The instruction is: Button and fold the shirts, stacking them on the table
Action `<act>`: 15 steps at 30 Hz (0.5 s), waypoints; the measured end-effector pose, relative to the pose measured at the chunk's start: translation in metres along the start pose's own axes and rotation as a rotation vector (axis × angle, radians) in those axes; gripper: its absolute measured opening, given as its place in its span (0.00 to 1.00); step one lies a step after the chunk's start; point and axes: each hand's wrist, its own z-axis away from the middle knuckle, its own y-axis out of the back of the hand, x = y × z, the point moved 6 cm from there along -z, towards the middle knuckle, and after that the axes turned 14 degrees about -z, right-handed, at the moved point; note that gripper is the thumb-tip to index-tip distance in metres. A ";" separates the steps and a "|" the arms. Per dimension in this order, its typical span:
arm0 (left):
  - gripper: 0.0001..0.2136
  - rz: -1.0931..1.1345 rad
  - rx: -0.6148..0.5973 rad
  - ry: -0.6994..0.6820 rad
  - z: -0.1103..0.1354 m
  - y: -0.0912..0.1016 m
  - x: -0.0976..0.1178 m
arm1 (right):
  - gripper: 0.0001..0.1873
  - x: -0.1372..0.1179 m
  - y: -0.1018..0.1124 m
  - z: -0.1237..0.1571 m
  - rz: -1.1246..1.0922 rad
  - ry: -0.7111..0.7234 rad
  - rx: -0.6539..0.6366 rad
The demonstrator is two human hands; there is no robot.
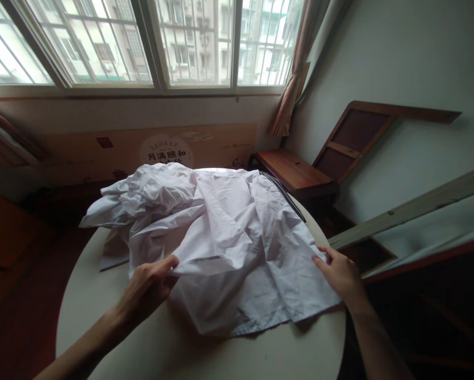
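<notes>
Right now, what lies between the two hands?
Only the white shirt, rumpled on the table, spans from left hand to right hand, in the head view.

two hands (147,287) (339,274), one round table (102,316), one wooden chair (296,171), one curtain (292,89), and seemingly two white garments (237,253) (150,195).

both forearms ran off the bottom edge. the left hand (150,287) had its fingers tucked under a fold of the white shirt (237,248), out of sight. the right hand (339,274) pinched the shirt's edge, its lower fingers hidden beneath the cloth. the shirt covered the far half of the round table (102,327), whose near rim was cut off below. a dark striped thing (286,198) showed only as a strip under the shirt. the small print on the cardboard box (221,145) was unreadable.
</notes>
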 end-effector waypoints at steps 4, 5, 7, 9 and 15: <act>0.09 0.028 -0.052 -0.177 0.022 0.032 0.032 | 0.22 -0.065 0.012 0.015 -0.292 0.262 -0.160; 0.11 0.048 -0.143 -0.296 0.027 0.030 0.047 | 0.23 -0.087 0.011 0.026 -0.321 0.351 -0.249; 0.13 0.092 -0.335 -0.469 0.038 0.018 0.067 | 0.21 -0.130 0.000 0.054 -0.329 0.527 -0.464; 0.13 0.165 -0.487 -0.529 0.043 0.003 0.074 | 0.23 -0.164 -0.019 0.087 -0.280 0.699 -0.693; 0.10 0.328 -0.689 -0.544 0.026 -0.006 0.062 | 0.24 -0.196 -0.071 0.146 -0.206 0.944 -1.131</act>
